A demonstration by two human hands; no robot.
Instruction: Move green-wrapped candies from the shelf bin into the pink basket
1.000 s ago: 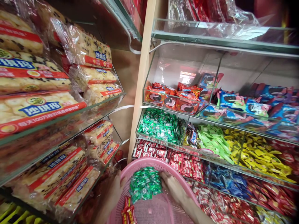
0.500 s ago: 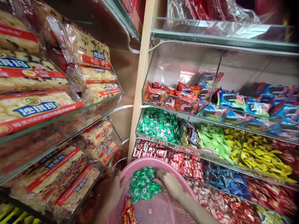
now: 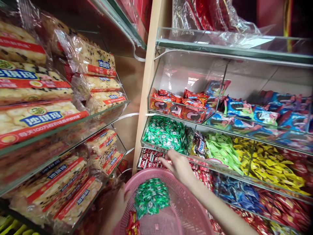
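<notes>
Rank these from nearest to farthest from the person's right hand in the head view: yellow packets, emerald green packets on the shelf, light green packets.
From the right hand:
1. Emerald green packets: just beyond the fingers, slightly to the left.
2. Light green packets: off to the right.
3. Yellow packets: farther right, past the light green ones.

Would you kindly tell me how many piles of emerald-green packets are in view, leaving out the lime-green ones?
2: one pile inside the pink basket, and a second pile on the glass-fronted shelf beyond it. Others may be hidden.
</notes>
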